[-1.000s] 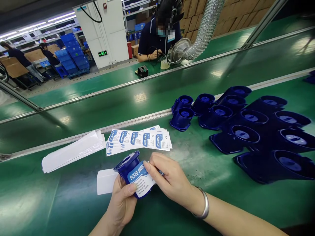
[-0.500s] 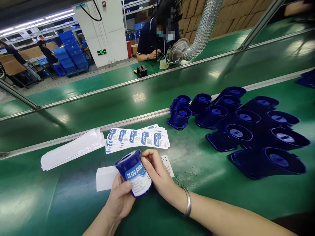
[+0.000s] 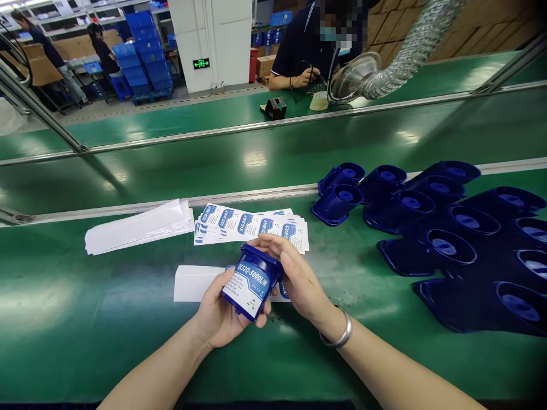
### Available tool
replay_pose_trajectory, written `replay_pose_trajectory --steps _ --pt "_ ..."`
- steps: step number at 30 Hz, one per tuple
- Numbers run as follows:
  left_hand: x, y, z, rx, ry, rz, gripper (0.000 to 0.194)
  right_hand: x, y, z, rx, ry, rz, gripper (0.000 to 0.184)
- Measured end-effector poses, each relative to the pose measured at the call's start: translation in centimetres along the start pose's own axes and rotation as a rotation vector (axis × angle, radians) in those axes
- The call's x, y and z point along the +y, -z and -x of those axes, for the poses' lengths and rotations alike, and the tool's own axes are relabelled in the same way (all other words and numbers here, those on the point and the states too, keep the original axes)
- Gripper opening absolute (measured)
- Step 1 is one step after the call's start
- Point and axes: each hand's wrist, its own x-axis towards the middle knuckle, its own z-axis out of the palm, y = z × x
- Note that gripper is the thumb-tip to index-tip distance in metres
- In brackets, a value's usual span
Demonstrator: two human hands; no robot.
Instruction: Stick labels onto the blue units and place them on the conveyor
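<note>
A dark blue plastic housing (image 3: 261, 263) with a blue-and-white label reading "DC52Q-5000L/H" is tilted in front of me, label side up. My left hand (image 3: 224, 313) is closed around its lower left, with the thumb on the label's edge and fingertips underneath. Against its upper right side rests my right hand (image 3: 297, 273), fingers curved over the far rim, a metal bangle on the wrist. Behind the hands lies a partly hidden label strip, its white backing (image 3: 197, 283) showing at the left. Printed label sheets (image 3: 252, 225) are fanned out farther back.
Several similar blue housings (image 3: 410, 205) stand at the right. White paper strips (image 3: 141, 225) are stacked at the left near the metal rail (image 3: 256, 196). Across the green bench, a co-worker (image 3: 299, 45) sits by a flexible metal duct (image 3: 410, 62).
The housing has turned in my hands, so its label faces more upward and its round opening no longer shows. My right fingers have moved over the far rim. The view has shifted.
</note>
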Motion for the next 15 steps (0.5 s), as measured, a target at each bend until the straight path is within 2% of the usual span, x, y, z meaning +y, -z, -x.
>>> replay_pose_trajectory --steps 3,6,9,15 --pt "-0.19 0.30 0.00 -0.025 0.032 0.016 0.055 -0.11 0.17 0.21 -0.106 -0.099 -0.089 0.057" --pt "-0.36 0.30 0.02 -0.032 0.073 0.024 0.057 -0.14 0.05 0.36 -0.158 -0.165 -0.139 0.054" --pt "-0.40 -0.01 -0.04 0.015 0.087 0.000 0.056 0.11 -0.23 0.45 -0.054 -0.141 -0.114 0.046" --pt "-0.23 -0.55 -0.13 0.165 -0.044 -0.208 0.048 0.54 -0.45 0.72 0.109 -0.099 0.073 0.045"
